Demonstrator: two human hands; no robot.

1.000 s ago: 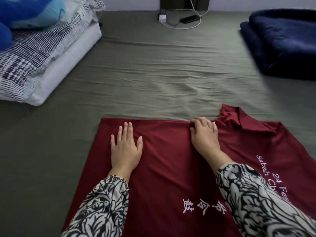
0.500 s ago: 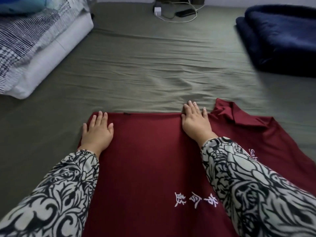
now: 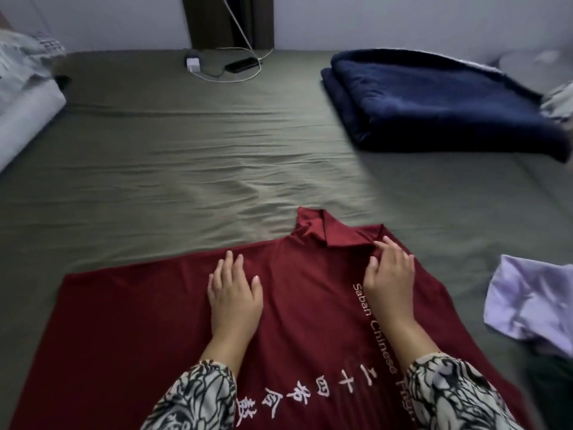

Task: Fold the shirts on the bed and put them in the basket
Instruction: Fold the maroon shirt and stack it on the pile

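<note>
On the olive bed [image 3: 186,144], flat relaxed fingers of both hands press a maroon shirt [image 3: 130,321] lettered "Sabah Chinese"

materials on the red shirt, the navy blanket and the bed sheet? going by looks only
Red shirt: looks like smooth, slightly shiny knit, likely polyester; soft sheen, lies flat, white printed lettering.
Navy blanket: thick fleece or plush; fuzzy matte surface, bulky rounded folds.
Bed sheet: thin matte woven cloth, possibly cotton; fine shallow wrinkles. Fibre content can't be confirmed by sight.
</note>
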